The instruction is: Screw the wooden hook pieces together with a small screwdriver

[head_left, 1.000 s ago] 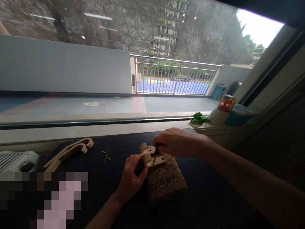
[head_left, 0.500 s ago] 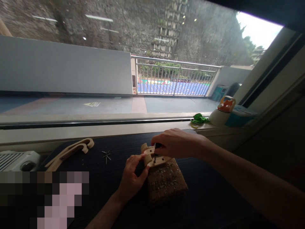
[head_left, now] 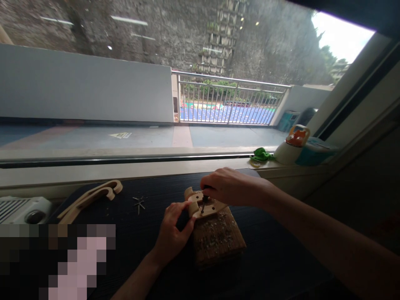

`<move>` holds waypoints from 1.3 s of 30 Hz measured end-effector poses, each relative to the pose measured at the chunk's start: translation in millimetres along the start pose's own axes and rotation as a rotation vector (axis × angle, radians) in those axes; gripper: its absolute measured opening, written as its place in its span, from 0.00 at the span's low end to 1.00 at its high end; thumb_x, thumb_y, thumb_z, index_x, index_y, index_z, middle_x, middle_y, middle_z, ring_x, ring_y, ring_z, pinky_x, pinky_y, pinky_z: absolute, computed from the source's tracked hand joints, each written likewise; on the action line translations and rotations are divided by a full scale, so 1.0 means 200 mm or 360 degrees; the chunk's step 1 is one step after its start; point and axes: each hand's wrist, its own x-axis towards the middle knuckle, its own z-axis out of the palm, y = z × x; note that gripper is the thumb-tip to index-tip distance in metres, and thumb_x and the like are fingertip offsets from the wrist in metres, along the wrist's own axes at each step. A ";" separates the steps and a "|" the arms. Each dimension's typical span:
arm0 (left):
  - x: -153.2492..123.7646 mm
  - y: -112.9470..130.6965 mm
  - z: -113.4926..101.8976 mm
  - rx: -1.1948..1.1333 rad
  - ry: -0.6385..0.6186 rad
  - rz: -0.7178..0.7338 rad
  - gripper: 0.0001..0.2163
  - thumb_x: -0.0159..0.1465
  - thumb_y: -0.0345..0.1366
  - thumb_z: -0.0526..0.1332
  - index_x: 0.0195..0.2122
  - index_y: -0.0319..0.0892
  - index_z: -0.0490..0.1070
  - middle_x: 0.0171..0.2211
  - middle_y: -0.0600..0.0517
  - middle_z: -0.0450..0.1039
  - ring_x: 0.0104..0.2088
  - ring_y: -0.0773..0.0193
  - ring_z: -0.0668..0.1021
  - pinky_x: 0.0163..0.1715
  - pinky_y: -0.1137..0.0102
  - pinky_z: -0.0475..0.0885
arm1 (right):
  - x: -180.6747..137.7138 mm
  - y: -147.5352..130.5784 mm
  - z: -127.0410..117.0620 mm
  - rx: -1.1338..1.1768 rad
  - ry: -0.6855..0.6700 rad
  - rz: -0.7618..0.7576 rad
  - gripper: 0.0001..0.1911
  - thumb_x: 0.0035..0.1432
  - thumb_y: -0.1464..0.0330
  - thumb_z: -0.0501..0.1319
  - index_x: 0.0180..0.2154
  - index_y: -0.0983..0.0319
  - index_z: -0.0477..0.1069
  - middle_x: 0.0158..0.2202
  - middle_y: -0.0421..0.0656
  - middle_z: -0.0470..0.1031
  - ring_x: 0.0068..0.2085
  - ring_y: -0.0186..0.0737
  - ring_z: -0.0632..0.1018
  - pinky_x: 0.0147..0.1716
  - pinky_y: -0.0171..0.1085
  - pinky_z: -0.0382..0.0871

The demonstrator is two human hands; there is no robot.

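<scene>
A small pale wooden piece (head_left: pixel 196 203) with holes in it lies on a brown block (head_left: pixel 217 240) strewn with shavings, on a dark table. My left hand (head_left: pixel 173 233) pinches the piece's near left end, fingers closed on it. My right hand (head_left: pixel 230 187) is closed round a short dark-handled tool (head_left: pixel 203 200) whose tip stands on the top of the piece.
A curved wooden part (head_left: pixel 90 198) lies at the table's left, with a few loose screws (head_left: pixel 139 203) beside it. A white device (head_left: pixel 21 209) sits at the far left. On the window sill are a green cloth (head_left: pixel 261 154) and a white bottle with an orange cap (head_left: pixel 292 146).
My right hand has shifted slightly on the tool, as if turning it. The wooden piece and my left hand stay in place.
</scene>
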 end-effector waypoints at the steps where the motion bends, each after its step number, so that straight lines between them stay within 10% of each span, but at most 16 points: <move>1: 0.00 0.00 0.00 -0.0006 0.0000 0.0001 0.15 0.59 0.33 0.59 0.48 0.45 0.62 0.41 0.51 0.70 0.43 0.60 0.72 0.46 0.62 0.66 | 0.00 -0.01 0.00 -0.0001 0.0012 -0.0003 0.14 0.59 0.67 0.49 0.31 0.64 0.71 0.25 0.43 0.73 0.25 0.32 0.67 0.23 0.33 0.50; 39: 0.00 0.01 -0.01 -0.0017 -0.0027 -0.0034 0.14 0.59 0.34 0.58 0.47 0.45 0.63 0.40 0.50 0.70 0.43 0.60 0.71 0.45 0.61 0.66 | -0.05 0.02 -0.03 0.0050 -0.0034 -0.0030 0.11 0.57 0.69 0.51 0.33 0.62 0.71 0.31 0.43 0.75 0.30 0.34 0.71 0.27 0.33 0.54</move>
